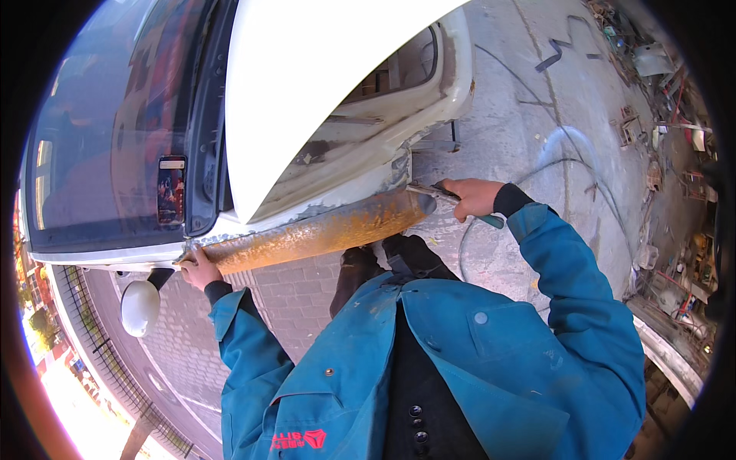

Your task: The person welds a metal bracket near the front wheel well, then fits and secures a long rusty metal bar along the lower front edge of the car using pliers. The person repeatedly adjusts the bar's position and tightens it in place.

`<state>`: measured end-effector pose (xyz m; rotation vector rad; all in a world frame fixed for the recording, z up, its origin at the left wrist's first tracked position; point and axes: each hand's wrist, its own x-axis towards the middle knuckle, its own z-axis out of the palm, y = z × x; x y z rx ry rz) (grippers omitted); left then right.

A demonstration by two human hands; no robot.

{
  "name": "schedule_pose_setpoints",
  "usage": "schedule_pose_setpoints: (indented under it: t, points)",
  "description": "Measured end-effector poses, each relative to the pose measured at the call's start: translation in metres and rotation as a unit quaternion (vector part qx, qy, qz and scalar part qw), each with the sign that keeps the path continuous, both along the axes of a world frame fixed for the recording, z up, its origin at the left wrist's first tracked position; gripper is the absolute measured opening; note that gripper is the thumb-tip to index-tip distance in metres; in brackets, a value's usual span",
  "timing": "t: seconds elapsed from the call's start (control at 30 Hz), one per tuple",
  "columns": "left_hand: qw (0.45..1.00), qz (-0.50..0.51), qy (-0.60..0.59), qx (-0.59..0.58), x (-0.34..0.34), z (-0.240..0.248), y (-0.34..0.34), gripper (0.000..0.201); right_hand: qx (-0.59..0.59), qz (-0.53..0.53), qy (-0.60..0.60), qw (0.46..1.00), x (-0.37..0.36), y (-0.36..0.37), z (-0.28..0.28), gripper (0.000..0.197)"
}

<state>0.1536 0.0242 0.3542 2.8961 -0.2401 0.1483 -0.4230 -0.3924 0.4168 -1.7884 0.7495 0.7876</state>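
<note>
A long, curved, rust-coated fender panel point(322, 236) lies along the side of a white vehicle's front point(368, 184). My left hand point(200, 268) grips its left end, next to the windscreen corner, fingers partly hidden. My right hand point(474, 198) is closed around green-handled pliers point(492, 221). Their metal jaws reach the panel's right end, where it meets the white bodywork. Whether the jaws are clamped on the edge I cannot tell.
A white bonnet point(307, 69) stands raised above the open front. A phone point(171, 190) rests by the windscreen; a white side mirror point(140, 308) juts out below. Cables point(571, 161) cross the concrete floor, and scrap parts point(652, 61) lie heaped at right. My shoes are below the panel.
</note>
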Motion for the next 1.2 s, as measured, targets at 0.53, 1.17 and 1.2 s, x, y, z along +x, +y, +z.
schedule_pose_setpoints:
  t: [0.53, 1.17, 1.2]
  points:
    - [1.000, -0.003, -0.005, -0.009, -0.009, 0.004, -0.004, 0.101, -0.054, 0.014, -0.027, 0.998, 0.007, -0.006, 0.002, 0.061]
    - [0.999, 0.018, -0.012, -0.034, -0.015, 0.003, -0.009, 0.101, -0.146, 0.004, -0.041, 0.988, 0.003, 0.016, -0.016, 0.041]
    - [0.999, 0.017, -0.019, -0.033, -0.015, 0.002, -0.008, 0.102, -0.144, -0.005, -0.044, 0.989, 0.003, 0.016, -0.017, 0.041]
